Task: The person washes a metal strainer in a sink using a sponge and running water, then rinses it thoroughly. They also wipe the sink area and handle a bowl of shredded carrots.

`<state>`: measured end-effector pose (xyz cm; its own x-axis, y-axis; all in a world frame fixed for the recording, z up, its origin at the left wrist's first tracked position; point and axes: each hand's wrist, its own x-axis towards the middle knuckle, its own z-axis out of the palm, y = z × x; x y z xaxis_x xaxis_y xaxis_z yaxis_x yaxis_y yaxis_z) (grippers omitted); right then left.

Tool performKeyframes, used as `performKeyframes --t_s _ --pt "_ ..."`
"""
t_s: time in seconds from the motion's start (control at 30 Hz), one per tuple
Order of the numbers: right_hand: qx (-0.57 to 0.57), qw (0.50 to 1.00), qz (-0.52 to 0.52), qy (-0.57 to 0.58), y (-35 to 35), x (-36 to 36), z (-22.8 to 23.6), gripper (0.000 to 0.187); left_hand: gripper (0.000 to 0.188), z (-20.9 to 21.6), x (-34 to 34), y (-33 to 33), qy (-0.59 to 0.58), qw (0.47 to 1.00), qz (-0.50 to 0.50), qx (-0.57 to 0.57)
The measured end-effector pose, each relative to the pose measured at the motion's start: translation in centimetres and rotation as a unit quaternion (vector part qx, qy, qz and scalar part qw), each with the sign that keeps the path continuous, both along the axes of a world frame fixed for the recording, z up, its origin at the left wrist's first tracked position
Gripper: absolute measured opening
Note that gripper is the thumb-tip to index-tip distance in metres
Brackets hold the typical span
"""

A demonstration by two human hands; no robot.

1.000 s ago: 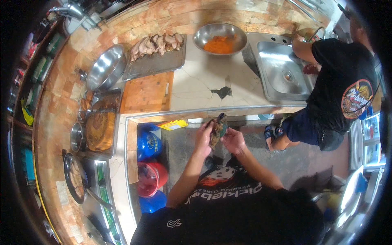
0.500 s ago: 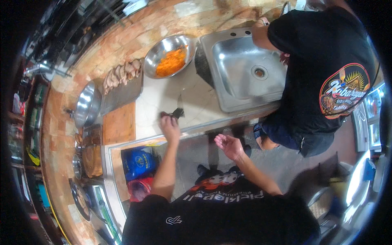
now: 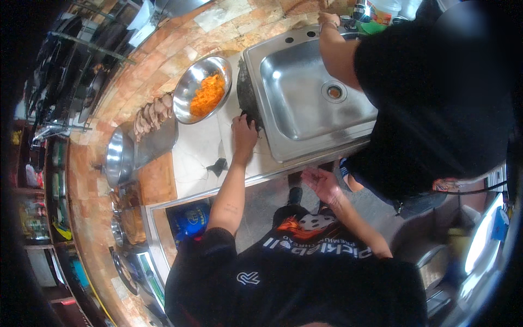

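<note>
My left hand (image 3: 244, 133) is on the white tiled counter (image 3: 190, 147), beside the left rim of the steel sink (image 3: 280, 131). Its fingers are curled over something small and dark that I cannot make out. My right hand (image 3: 322, 185) hangs in front of the counter edge, palm up with its fingers stretched out, holding nothing. Beyond my left hand, a steel bowl (image 3: 182, 90) with shredded orange food (image 3: 208, 95) stands tilted toward me. A dark broken patch (image 3: 218, 167) shows in the counter tiles nearer to me.
Sliced meat (image 3: 153, 115) lies on a grey tray (image 3: 158, 144) at the left, next to a wooden board (image 3: 157, 180) and another steel bowl (image 3: 119, 158). A co-worker in black (image 3: 430, 109) leans over the sink from the right. A blue container (image 3: 188, 219) stands under the counter.
My left hand has moved away from me and right, from beside the broken patch to the sink's left rim. My right hand stays open. The co-worker has leaned further over the sink.
</note>
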<state>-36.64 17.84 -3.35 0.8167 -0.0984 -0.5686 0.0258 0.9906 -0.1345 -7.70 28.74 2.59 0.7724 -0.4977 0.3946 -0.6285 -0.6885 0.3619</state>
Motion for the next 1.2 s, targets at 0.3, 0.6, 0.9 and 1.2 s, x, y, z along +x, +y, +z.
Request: performKeyframes --t_s 0.3,0.6,0.9,1.2 --pt "0.021 0.998 -0.035 -0.047 1.5 0.2 -2.1 0.034 0.02 -0.5 -9.6 2.6 0.163 0.977 -0.128 -0.054" --pt "0.004 0.997 -0.079 0.0 2.5 0.9 0.4 0.029 0.018 -0.8 -12.1 -3.7 0.129 0.957 -0.257 -0.044" --pt "-0.047 0.964 -0.261 -0.03 1.2 3.6 3.9 0.03 0.027 5.5 -10.9 -3.5 0.831 0.433 -0.16 -0.312" --pt "-0.042 0.915 -0.402 -0.001 -4.1 6.1 11.0 0.037 0.037 6.9 -6.9 -2.2 0.852 0.307 -0.125 -0.405"
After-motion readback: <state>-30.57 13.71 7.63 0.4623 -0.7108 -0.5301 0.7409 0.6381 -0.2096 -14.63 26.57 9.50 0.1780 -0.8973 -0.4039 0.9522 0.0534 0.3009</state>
